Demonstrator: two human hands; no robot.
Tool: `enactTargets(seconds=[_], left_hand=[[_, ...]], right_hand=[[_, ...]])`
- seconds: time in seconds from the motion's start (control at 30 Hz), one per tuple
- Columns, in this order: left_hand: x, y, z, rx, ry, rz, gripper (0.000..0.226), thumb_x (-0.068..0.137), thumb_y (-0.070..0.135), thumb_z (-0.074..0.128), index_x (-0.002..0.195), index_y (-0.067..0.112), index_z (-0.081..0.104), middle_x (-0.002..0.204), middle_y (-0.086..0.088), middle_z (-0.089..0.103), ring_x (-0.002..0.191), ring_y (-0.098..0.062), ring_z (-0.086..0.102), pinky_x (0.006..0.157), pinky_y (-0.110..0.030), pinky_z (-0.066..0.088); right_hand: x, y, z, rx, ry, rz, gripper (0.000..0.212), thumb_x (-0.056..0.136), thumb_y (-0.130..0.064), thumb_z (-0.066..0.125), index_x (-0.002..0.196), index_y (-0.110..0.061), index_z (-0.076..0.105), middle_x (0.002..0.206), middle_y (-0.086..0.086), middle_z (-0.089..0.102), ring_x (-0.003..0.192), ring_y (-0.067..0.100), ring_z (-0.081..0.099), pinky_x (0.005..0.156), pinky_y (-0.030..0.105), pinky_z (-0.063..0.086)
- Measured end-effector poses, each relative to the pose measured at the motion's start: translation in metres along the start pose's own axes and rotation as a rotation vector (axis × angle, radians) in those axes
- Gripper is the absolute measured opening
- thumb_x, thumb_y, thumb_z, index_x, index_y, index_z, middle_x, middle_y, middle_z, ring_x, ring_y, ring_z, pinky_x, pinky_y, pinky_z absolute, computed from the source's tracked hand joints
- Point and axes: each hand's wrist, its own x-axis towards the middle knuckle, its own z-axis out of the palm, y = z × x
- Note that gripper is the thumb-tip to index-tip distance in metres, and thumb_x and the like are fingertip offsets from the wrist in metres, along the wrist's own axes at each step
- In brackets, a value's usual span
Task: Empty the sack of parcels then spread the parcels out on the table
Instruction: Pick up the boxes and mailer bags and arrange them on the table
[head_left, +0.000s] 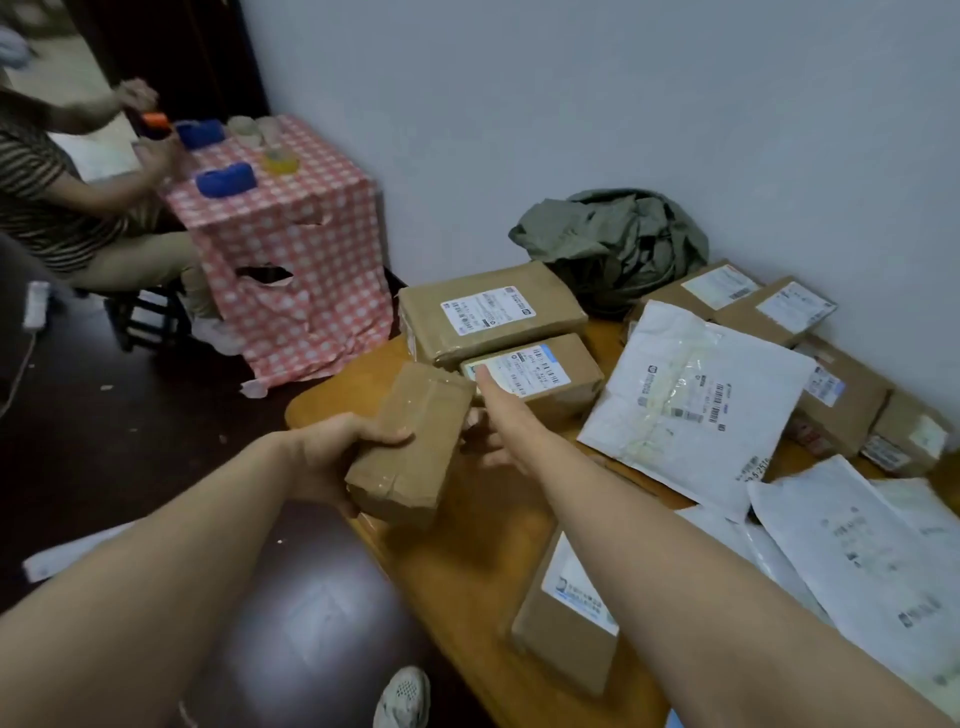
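The green sack (613, 244) lies crumpled at the far edge of the table (467, 551). Brown boxes (488, 312) and white bags (691, 400) lie flat across the table. One small brown box (415, 441) is tilted, held in the left hand (332, 457) over the table's left edge.

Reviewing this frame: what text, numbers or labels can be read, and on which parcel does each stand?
"5 251" (partial, uncertain): near the lower edge of the large white mailer.
Labels on the large brown box and the small brown box: barcodes and print, too blurred to read.
No label shows on the held brown parcel.
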Motion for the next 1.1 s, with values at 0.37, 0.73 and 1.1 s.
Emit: enactTargets(seconds=[0.37, 0.73, 1.1], left_hand=[[0.019, -0.012, -0.011, 0.025, 0.652, 0.172, 0.063, 0.09, 0.052, 0.051, 0.14, 0.015, 0.044, 0.13, -0.01, 0.054, 0.113, -0.03, 0.053, 0.102, -0.043, 0.043], [0.024, -0.003, -0.004, 0.311, 0.447, 0.048, 0.075, 0.078, 0.041, 0.073, 0.141, 0.019, 0.038, 0.123, -0.005, 0.055, 0.101, -0.022, 0.056, 0.092, -0.04, 0.048], [0.04, 0.028, -0.03, 0.696, 0.514, 0.035, 0.118, 0.075, 0.038, 0.074, 0.15, 0.024, -0.017, 0.154, -0.017, 0.01, 0.141, -0.035, 0.017, 0.111, -0.042, 0.029]], right_hand=[[0.018, 0.002, 0.043, 0.151, -0.068, 0.037, 0.046, 0.098, -0.039, 0.042, 0.137, -0.015, 0.042, 0.099, 0.006, 0.055, 0.096, 0.028, 0.057, 0.079, 0.042, 0.055], [0.008, 0.021, 0.051, -0.06, -0.196, 0.12, 0.044, 0.1, -0.032, 0.04, 0.142, -0.037, 0.027, 0.134, 0.009, 0.047, 0.112, 0.038, 0.057, 0.083, 0.047, 0.056], [0.031, 0.012, 0.063, 0.049, -0.054, 0.027, 0.048, 0.097, -0.015, 0.049, 0.144, -0.023, 0.038, 0.137, 0.018, 0.049, 0.104, 0.036, 0.064, 0.075, 0.038, 0.059]])
